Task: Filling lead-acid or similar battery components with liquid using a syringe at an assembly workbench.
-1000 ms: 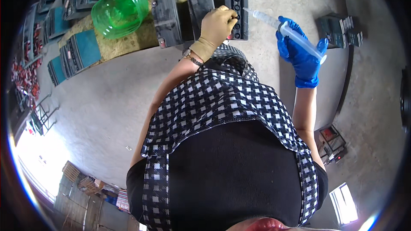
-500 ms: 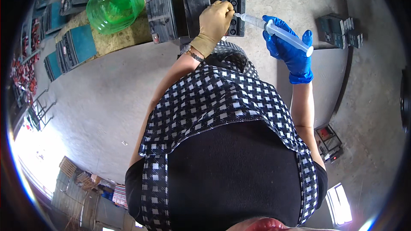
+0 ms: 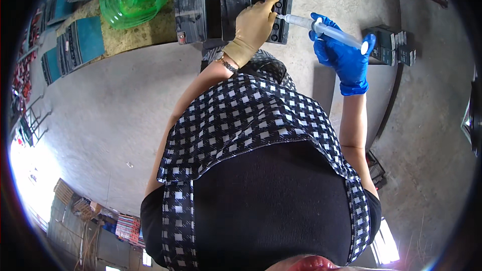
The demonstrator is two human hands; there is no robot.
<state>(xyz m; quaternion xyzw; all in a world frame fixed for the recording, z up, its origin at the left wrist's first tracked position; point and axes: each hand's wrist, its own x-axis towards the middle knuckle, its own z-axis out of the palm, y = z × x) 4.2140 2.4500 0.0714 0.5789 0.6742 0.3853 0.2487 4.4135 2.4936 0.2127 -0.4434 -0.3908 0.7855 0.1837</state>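
My right hand (image 3: pixel 344 55), in a blue glove, is closed around a large clear syringe (image 3: pixel 337 35). The syringe's tip points left, at the top of the rightmost black battery (image 3: pixel 285 17), which has a row of round cell openings. Over that battery's left side reaches my left hand (image 3: pixel 255 25), in a tan glove. Its index finger stretches toward the openings, and its thumb lies apart from it, close to the syringe tip. The middle battery (image 3: pixel 235 0) is partly covered by this hand. Left of it lies another dark battery (image 3: pixel 191 12) with terminals at its corners.
A green see-through plastic tub (image 3: pixel 133 0) stands on the worn yellowish bench top (image 3: pixel 120 37), left of the batteries. Teal-sided batteries (image 3: pixel 85 40) line the bench's far left. More dark batteries (image 3: pixel 386 42) are stacked to the right, beyond my right hand.
My left index finger has lifted away from the thumb and stretched farther over the battery. The syringe stays in my right hand, its tip still at the battery. The whole view has shifted slightly.
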